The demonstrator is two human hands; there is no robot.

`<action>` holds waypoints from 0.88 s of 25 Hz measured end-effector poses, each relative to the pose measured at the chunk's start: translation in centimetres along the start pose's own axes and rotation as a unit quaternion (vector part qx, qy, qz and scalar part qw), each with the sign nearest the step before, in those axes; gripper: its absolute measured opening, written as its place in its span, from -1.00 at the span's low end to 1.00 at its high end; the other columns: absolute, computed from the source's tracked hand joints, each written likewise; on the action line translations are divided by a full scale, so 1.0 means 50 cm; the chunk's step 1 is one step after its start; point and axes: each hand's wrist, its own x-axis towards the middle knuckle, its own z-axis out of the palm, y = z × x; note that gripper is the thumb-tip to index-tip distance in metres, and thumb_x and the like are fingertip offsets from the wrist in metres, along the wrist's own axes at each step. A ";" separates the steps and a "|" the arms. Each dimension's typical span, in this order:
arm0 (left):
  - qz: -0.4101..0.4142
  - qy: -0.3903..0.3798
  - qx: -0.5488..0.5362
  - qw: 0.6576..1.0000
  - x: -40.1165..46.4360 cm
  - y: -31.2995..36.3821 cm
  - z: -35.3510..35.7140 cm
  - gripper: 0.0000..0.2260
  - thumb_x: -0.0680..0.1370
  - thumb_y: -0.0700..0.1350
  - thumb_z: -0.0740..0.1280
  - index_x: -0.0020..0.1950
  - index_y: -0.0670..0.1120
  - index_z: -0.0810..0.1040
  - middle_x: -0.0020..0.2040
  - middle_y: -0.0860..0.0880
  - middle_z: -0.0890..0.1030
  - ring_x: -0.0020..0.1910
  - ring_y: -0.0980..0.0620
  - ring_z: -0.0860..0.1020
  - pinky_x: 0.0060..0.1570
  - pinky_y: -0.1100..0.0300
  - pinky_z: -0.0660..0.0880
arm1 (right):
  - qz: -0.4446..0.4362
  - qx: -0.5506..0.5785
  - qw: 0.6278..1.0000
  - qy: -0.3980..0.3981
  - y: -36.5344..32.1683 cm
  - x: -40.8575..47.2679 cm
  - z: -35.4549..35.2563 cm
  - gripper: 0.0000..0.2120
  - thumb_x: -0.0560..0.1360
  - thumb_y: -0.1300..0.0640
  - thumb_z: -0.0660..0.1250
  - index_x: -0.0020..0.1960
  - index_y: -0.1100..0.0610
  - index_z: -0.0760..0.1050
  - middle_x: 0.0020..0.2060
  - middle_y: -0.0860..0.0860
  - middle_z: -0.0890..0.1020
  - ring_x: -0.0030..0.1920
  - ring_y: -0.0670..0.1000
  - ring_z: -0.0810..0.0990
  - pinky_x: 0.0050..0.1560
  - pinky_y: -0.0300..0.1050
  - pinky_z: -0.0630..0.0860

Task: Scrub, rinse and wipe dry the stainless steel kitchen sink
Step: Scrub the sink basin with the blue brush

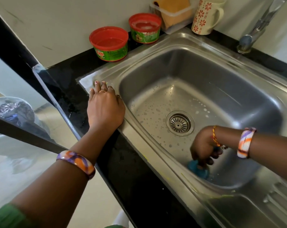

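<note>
Scrubbing stage, by the look of it. Right hand (203, 148) down in the sink (197, 71), fingers curled round a blue scrubber (197, 167) pressed to the near wall. Left hand (105, 106) flat on the rim, fingers straight, likely bracing. Beyond, soapy drain (180, 123), two red-rimmed tubs (109, 44) on the worktop (131, 170).

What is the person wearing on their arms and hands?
Each wrist has a chunky bangle swirled in orange, purple and white: the left bangle and the right bangle. The right wrist also has a thin red and yellow thread. The left hand wears a thin gold ring and painted nails. A green sleeve shows on the left arm.
</note>
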 end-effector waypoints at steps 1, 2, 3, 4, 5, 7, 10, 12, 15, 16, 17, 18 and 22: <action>-0.001 0.000 0.001 1.000 0.000 -0.001 0.000 -0.58 0.57 -0.14 0.08 0.36 -0.33 0.35 0.46 -0.26 0.25 0.51 -0.16 0.08 0.48 -0.01 0.05 | -0.048 0.038 0.996 0.060 -0.007 -0.013 -0.012 -0.83 0.59 0.10 0.19 -0.14 0.13 0.45 -0.36 0.00 0.40 -0.61 -0.14 0.34 -0.62 -0.35 0.28; -0.001 0.000 0.003 1.000 0.000 -0.001 0.000 -0.58 0.58 -0.14 0.08 0.37 -0.33 0.34 0.46 -0.26 0.25 0.51 -0.16 0.07 0.48 -0.01 0.05 | -0.109 0.128 0.974 0.150 -0.013 -0.019 -0.037 -0.85 0.57 0.09 0.22 -0.06 0.15 0.50 -0.35 0.01 0.42 -0.55 -0.14 0.36 -0.60 -0.32 0.30; 0.001 0.000 0.005 1.000 0.000 -0.001 0.000 -0.59 0.58 -0.15 0.08 0.37 -0.33 0.35 0.46 -0.26 0.24 0.51 -0.16 0.07 0.48 -0.01 0.05 | -0.180 0.255 0.920 0.236 -0.018 -0.027 -0.074 -0.82 0.57 0.07 0.23 0.00 0.17 0.52 -0.35 0.01 0.42 -0.53 -0.14 0.36 -0.60 -0.33 0.30; 0.001 -0.001 0.007 1.000 0.000 -0.001 0.000 -0.59 0.58 -0.15 0.09 0.36 -0.32 0.35 0.46 -0.26 0.24 0.51 -0.16 0.08 0.48 -0.01 0.06 | -0.248 0.382 0.843 0.287 -0.025 -0.038 -0.118 -0.78 0.58 0.05 0.20 -0.01 0.18 0.52 -0.37 0.01 0.41 -0.56 -0.16 0.34 -0.64 -0.36 0.27; 0.001 -0.002 0.009 1.000 0.000 -0.002 -0.001 -0.60 0.57 -0.15 0.10 0.35 -0.32 0.37 0.46 -0.26 0.25 0.51 -0.16 0.08 0.48 -0.01 0.07 | -0.309 0.489 0.761 0.294 -0.035 -0.053 -0.160 -0.72 0.61 0.02 0.14 -0.07 0.19 0.49 -0.42 -0.01 0.38 -0.63 -0.19 0.30 -0.69 -0.40 0.22; -0.002 -0.003 0.012 1.000 0.000 -0.001 -0.002 -0.62 0.57 -0.16 0.10 0.30 -0.32 0.41 0.44 -0.26 0.28 0.49 -0.16 0.11 0.46 -0.02 0.11 | -0.366 0.632 0.633 0.258 -0.062 -0.057 -0.228 -0.60 0.63 -0.07 -0.02 -0.23 0.14 0.35 -0.56 -0.05 0.34 -0.72 -0.22 0.22 -0.75 -0.43 0.12; -0.011 -0.003 0.008 1.000 -0.001 0.003 -0.005 -0.64 0.56 -0.17 0.11 0.27 -0.33 0.44 0.43 -0.26 0.30 0.48 -0.18 0.13 0.44 -0.05 0.15 | -0.336 0.679 0.628 0.177 -0.077 -0.010 -0.214 -0.54 0.63 -0.11 -0.09 -0.33 0.11 0.22 -0.69 -0.07 0.29 -0.76 -0.20 0.19 -0.77 -0.44 0.11; -0.015 -0.005 0.005 1.000 -0.003 0.005 -0.005 -0.64 0.57 -0.18 0.11 0.29 -0.33 0.43 0.44 -0.26 0.28 0.48 -0.19 0.14 0.43 -0.05 0.15 | -0.281 0.649 0.700 0.098 -0.051 0.036 -0.154 -0.52 0.63 -0.10 -0.01 -0.35 0.15 0.31 -0.68 -0.04 0.33 -0.76 -0.17 0.24 -0.74 -0.46 0.15; -0.020 -0.007 0.006 1.000 -0.001 0.005 -0.002 -0.63 0.57 -0.18 0.10 0.31 -0.33 0.41 0.46 -0.25 0.25 0.49 -0.17 0.11 0.45 -0.03 0.12 | -0.168 0.537 0.818 0.121 0.084 0.201 -0.113 -0.63 0.56 -0.19 0.10 -0.25 0.06 0.38 -0.56 -0.09 0.41 -0.68 -0.22 0.26 -0.78 -0.45 0.13; -0.020 -0.008 0.006 1.000 0.001 0.005 -0.001 -0.63 0.57 -0.18 0.10 0.30 -0.33 0.42 0.46 -0.25 0.25 0.49 -0.17 0.11 0.45 -0.03 0.12 | -0.123 0.554 0.814 0.122 0.104 0.230 -0.123 -0.72 0.49 -0.24 0.17 -0.21 -0.05 0.36 -0.46 -0.17 0.42 -0.60 -0.21 0.27 -0.80 -0.48 0.09; -0.021 -0.009 0.007 1.000 0.003 0.007 0.000 -0.63 0.58 -0.18 0.10 0.30 -0.33 0.42 0.46 -0.24 0.25 0.49 -0.17 0.11 0.45 -0.03 0.12 | -0.082 0.591 0.784 0.173 0.104 0.201 -0.130 -0.74 0.45 -0.25 0.24 -0.21 -0.11 0.31 -0.39 -0.21 0.38 -0.52 -0.20 0.27 -0.70 -0.54 0.25; -0.025 -0.011 0.008 1.000 0.002 0.009 0.000 -0.64 0.58 -0.18 0.11 0.30 -0.32 0.42 0.47 -0.24 0.25 0.49 -0.16 0.11 0.45 -0.02 0.12 | -0.102 0.607 0.768 0.174 0.084 0.153 -0.143 -0.73 0.50 -0.17 0.24 -0.26 -0.10 0.24 -0.38 -0.22 0.34 -0.48 -0.21 0.27 -0.45 -0.74 0.22; -0.034 -0.011 0.010 0.999 0.001 0.011 -0.005 -0.64 0.58 -0.18 0.11 0.30 -0.31 0.44 0.47 -0.23 0.25 0.48 -0.17 0.13 0.43 -0.03 0.16 | -0.261 0.546 0.738 0.298 -0.032 0.072 -0.172 -0.59 0.65 -0.01 -0.07 -0.32 0.08 0.25 -0.61 -0.11 0.43 -0.76 -0.16 0.34 -0.72 -0.42 0.24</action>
